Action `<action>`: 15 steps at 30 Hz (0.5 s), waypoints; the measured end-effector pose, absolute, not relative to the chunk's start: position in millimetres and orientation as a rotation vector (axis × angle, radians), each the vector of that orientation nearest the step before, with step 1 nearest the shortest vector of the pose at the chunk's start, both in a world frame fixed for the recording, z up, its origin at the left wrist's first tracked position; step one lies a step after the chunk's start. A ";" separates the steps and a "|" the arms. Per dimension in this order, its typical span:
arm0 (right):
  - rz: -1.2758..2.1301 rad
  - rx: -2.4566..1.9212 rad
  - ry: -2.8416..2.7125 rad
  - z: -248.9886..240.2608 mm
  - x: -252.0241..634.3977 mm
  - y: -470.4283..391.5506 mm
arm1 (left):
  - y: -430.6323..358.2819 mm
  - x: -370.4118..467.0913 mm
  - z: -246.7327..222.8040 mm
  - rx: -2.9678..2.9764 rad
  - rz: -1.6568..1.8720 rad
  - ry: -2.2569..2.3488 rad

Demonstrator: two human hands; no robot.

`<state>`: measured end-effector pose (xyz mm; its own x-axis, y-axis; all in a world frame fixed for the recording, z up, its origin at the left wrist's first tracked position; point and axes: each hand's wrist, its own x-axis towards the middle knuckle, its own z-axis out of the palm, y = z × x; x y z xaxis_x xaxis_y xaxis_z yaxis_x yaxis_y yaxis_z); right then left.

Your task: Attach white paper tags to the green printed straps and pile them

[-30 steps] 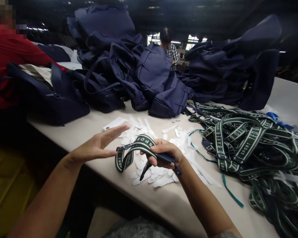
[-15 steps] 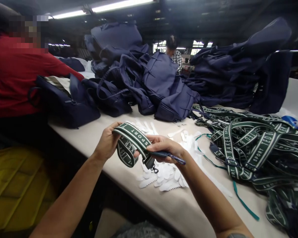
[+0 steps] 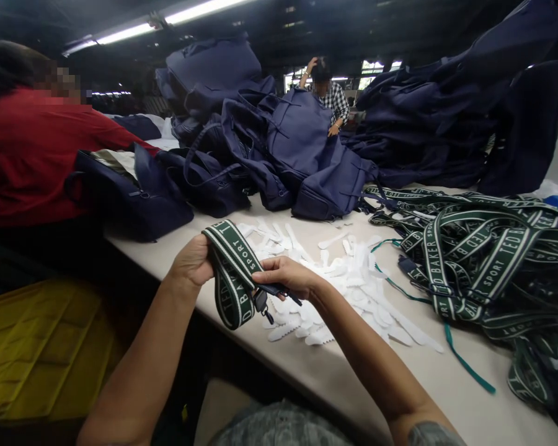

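Observation:
A green and white lettered strap (image 3: 235, 266) hangs in loops between my two hands, above the table's near edge. My left hand (image 3: 195, 259) is closed on the upper left bend of the strap. Fingers and thumb of my right hand (image 3: 286, 275) pinch the strap's other end, where there is a dark end piece (image 3: 274, 288) and a black metal clip (image 3: 261, 303) dangling below. Many white toothed strips (image 3: 353, 272) lie scattered on the table (image 3: 325, 378) behind and beneath my right hand.
Navy bags (image 3: 302, 148) are piled along the back. A heap of similar straps (image 3: 488, 260) covers the right side. A person in red (image 3: 32, 155) stands at left, above a yellow crate (image 3: 46, 353). Another person in a checked shirt (image 3: 337, 102) is behind the bags.
My right hand has moved left with the clip end, and the strap loop hangs lower. The person at the back has raised an arm and rests a hand on a bag.

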<state>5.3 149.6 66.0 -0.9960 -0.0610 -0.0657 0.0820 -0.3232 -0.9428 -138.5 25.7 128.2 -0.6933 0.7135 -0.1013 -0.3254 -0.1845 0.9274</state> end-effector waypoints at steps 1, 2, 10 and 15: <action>-2.477 0.043 1.762 65.3 5.4 149.2 | 25.5 -138.7 130.2 0.452 1.935 1.372; -2.455 0.065 1.768 65.1 6.0 148.2 | 25.0 -138.4 131.6 0.438 1.933 1.355; -2.457 -0.097 1.982 59.9 11.3 131.3 | 23.1 -133.3 134.7 0.636 2.075 1.259; -2.641 -0.062 1.969 46.2 6.1 118.1 | 22.9 -129.2 140.9 0.945 2.161 1.346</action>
